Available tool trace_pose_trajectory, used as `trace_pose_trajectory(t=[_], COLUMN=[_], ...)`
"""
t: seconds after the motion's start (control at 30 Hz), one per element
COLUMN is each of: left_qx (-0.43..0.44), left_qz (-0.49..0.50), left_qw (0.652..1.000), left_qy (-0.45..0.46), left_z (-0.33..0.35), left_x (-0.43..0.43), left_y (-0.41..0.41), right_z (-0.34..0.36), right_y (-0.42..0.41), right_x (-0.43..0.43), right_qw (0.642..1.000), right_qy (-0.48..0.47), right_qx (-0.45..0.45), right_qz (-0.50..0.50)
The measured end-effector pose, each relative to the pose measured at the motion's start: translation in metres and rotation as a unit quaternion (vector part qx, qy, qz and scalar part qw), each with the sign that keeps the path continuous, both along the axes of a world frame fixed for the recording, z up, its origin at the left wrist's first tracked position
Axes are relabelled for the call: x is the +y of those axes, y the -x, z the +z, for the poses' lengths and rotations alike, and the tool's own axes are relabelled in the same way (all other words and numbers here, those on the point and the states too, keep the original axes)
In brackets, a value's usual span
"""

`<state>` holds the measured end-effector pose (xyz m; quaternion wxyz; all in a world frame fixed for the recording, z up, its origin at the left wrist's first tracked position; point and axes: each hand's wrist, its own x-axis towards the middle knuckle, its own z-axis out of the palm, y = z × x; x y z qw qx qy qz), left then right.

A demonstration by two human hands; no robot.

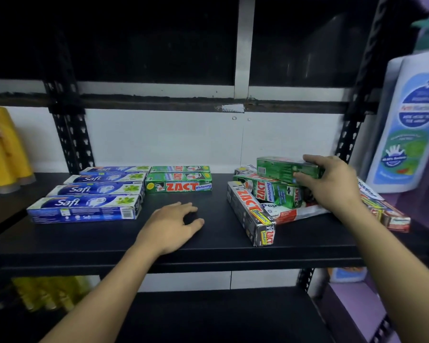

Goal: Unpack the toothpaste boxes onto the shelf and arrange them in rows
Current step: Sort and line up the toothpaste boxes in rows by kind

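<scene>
Head view, right hand [332, 184] gripping a green toothpaste box [280, 169] over the jumbled pile [270, 194] at the right end of the black shelf [208, 243], box's right end hidden by fingers [310, 158], left hand [171, 226] relaxed, empty, resting mid-shelf, pile's rightmost boxes partly behind the forearm [372, 231].

Place: a small shop or its stockroom (the goods are retail stock, several of each kind).
Racking: a black shelf [208, 233] on black slotted-angle uprights [67, 134], with a lower board [208, 315] beneath it.
On the shelf: Safi boxes [89, 201] in a row at its left end, Zact boxes [178, 185] lined up at its middle, a loose heap of boxes [265, 191] at its right end.
Beside the shelf: a large white bottle [406, 125] with a blue and green label off its right end; yellow packs [3, 149] off its left end.
Below the shelf: more yellow goods [42, 293] at the left.
Behind the shelf: a plain white wall [159, 139].
</scene>
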<state>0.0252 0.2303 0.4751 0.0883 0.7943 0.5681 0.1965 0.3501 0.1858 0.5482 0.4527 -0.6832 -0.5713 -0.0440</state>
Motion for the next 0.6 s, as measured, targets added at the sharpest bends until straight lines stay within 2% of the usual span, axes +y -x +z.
trace_pose_trajectory(t=[0.13,0.27,0.5,0.6], left_qx=[-0.015,-0.076,-0.174,-0.237], left_qz=[0.007,0.05,0.055,0.039], left_qw=[1.0,0.996,0.982,0.97], left_qy=[0.009,-0.011,-0.039,-0.024], left_z=[-0.001,0.0,0.002,0.002], left_x=[-0.002,-0.006,-0.02,-0.028], left_y=[0.001,0.003,0.008,0.012], right_z=[-0.001,-0.009,-0.048,-0.062], right_y=[0.024,0.056,0.118,0.137], right_x=[-0.023,-0.04,-0.052,-0.057], right_qw=[0.997,0.991,0.962,0.953], right_qy=[-0.044,-0.074,-0.102,-0.06], right_qx=[0.015,0.002,-0.212,-0.245], right_qz=[0.062,0.114,0.138,0.168])
